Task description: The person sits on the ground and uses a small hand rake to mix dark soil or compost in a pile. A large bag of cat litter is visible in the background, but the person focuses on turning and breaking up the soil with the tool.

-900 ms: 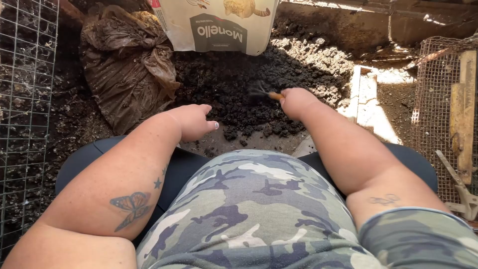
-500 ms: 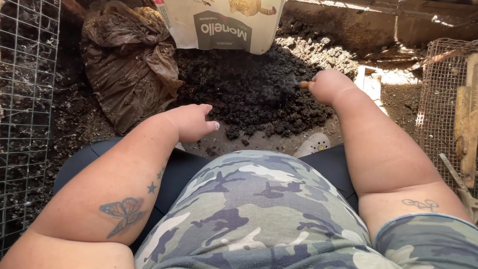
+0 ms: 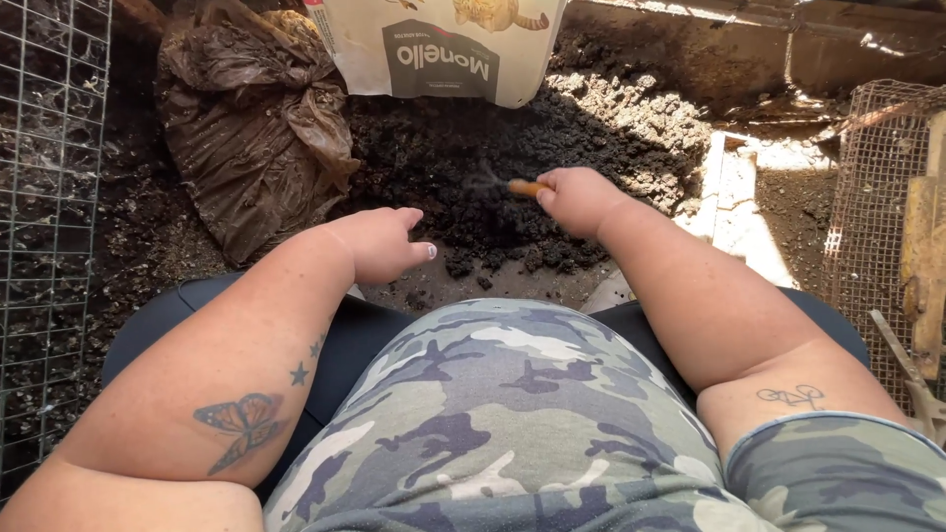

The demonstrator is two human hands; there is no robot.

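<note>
While right hand (image 3: 581,200) closes its grip on a small orange-handled tool (image 3: 522,186) over dark crumbly soil (image 3: 453,148), left hand (image 3: 386,243) hovers loosely curled, holding nothing.

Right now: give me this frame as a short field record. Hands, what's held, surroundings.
left hand: left hand loosely curled, holds nothing, hovers at the near edge of the dark soil
right hand: right hand closed on a small tool with an orange handle
tool tip: blurred over the soil, shape unclear
behind soil: white printed bag, upright
left of soil: crumpled brown plastic sack
edges: wire mesh panel at left, finer mesh cage at right
</note>
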